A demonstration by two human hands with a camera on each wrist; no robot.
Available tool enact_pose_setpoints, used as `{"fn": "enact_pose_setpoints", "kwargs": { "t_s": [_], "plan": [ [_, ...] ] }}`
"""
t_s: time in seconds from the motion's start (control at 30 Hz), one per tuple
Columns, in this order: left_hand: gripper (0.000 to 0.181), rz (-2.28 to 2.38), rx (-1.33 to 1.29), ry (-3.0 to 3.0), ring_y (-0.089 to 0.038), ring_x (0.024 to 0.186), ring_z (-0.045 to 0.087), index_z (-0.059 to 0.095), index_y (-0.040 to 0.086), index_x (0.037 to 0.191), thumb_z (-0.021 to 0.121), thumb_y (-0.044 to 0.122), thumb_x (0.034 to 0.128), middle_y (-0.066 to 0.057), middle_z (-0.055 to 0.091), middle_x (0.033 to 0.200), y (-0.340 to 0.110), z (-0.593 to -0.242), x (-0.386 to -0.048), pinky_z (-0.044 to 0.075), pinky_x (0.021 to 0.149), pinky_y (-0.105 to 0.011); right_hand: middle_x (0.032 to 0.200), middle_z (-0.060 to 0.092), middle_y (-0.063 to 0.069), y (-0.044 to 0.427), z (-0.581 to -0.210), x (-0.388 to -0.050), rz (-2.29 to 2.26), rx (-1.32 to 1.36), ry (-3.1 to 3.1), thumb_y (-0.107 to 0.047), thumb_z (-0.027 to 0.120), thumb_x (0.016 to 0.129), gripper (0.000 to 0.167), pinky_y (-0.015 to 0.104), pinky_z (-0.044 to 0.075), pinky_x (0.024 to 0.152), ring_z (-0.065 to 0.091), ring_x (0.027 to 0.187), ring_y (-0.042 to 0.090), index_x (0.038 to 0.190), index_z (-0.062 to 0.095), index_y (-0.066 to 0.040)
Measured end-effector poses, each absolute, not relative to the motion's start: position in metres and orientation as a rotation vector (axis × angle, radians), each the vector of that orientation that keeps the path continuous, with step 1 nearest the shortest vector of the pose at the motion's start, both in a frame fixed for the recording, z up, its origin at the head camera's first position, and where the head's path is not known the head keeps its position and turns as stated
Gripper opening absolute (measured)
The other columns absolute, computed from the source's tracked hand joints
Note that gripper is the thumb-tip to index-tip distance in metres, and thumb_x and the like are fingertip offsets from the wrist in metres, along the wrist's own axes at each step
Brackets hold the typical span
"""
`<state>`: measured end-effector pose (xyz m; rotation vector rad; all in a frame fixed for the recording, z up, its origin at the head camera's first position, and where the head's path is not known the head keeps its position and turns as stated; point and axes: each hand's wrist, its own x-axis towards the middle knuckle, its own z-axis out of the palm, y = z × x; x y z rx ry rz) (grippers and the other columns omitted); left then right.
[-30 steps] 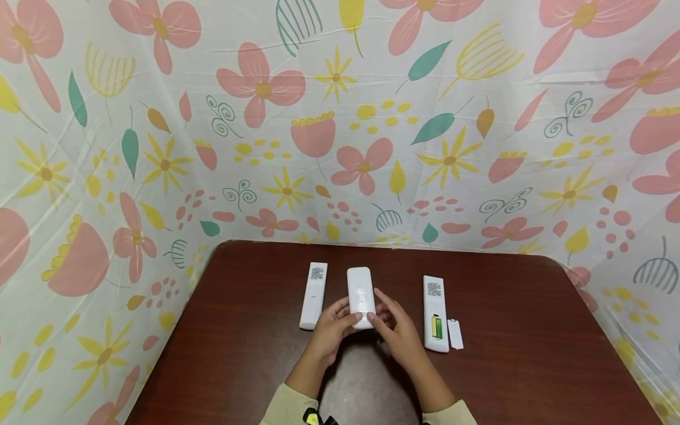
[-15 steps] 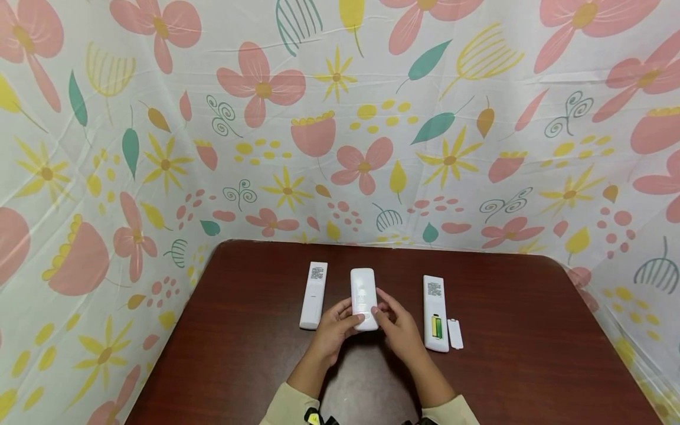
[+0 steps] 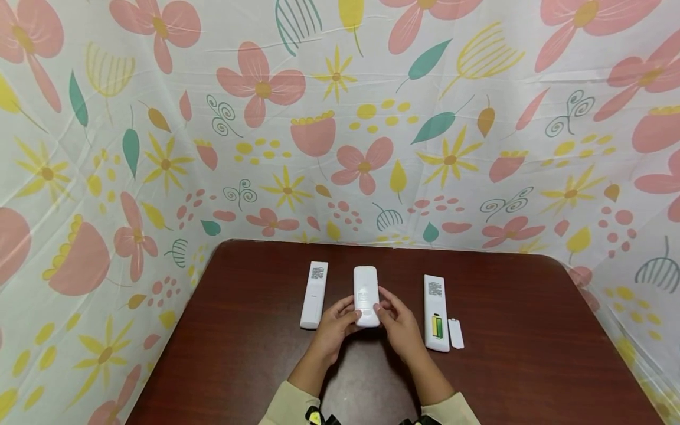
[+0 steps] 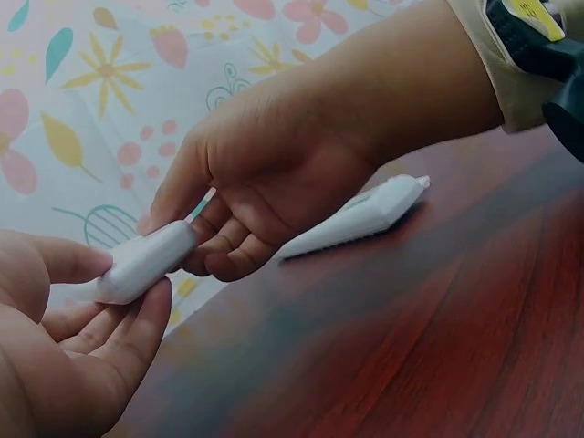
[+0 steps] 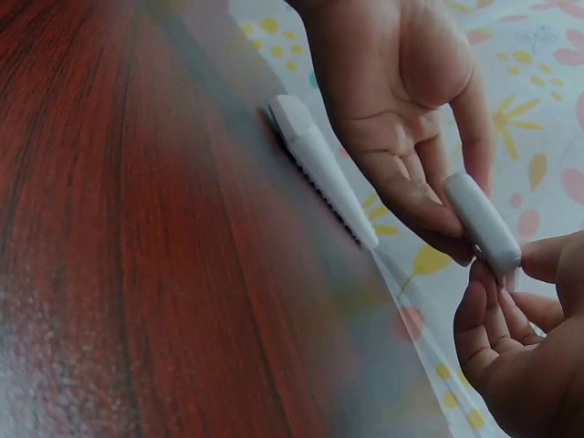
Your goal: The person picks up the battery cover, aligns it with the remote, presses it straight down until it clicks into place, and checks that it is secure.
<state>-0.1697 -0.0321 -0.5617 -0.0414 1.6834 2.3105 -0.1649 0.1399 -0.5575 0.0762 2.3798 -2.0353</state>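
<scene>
White remote (image 3: 366,289) held between 2 grips, above the worktop (image 3: 520,319).
Its near end is clasped from both sides, the left edge by the left grip (image 3: 333,326) and the right edge by the right grip (image 3: 401,326), so neither hand is nearer. Its long axis is pointed forward, away from the wrists. It is flanked by the plain remote (image 3: 314,296) at left and the uncovered remote (image 3: 434,301) at right, beside which a loose cover (image 3: 455,334) is laid.
</scene>
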Motion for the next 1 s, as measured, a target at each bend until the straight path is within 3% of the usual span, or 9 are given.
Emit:
{"fn": "enact_pose_setpoints", "kwargs": {
  "t_s": [0.33,1.0],
  "plan": [
    [0.047,2.342,-0.075,1.707,-0.011,0.092,0.066,0.052,-0.008,0.139,0.062,0.005,0.0952,-0.027,0.062,0.133,-0.032,-0.568,-0.169,0.057,0.08,-0.027,0.111,0.064,0.018,0.141,-0.565,-0.166,-2.044,0.103,2.442,-0.021,0.063,0.1,0.047,0.022,0.053,0.072,0.06,0.078,0.006,0.146,0.054,-0.013],
    [0.045,2.303,-0.069,1.789,-0.012,0.099,0.065,0.056,-0.009,0.138,0.061,0.001,0.0945,-0.027,0.058,0.139,-0.031,-0.574,-0.167,0.057,0.086,-0.026,0.112,0.064,0.017,0.144,-0.576,-0.172,-1.973,0.177,2.424,-0.024,0.063,0.101,0.046,0.025,0.054,0.075,0.062,0.08,0.01,0.146,0.054,-0.015]
  ]
}}
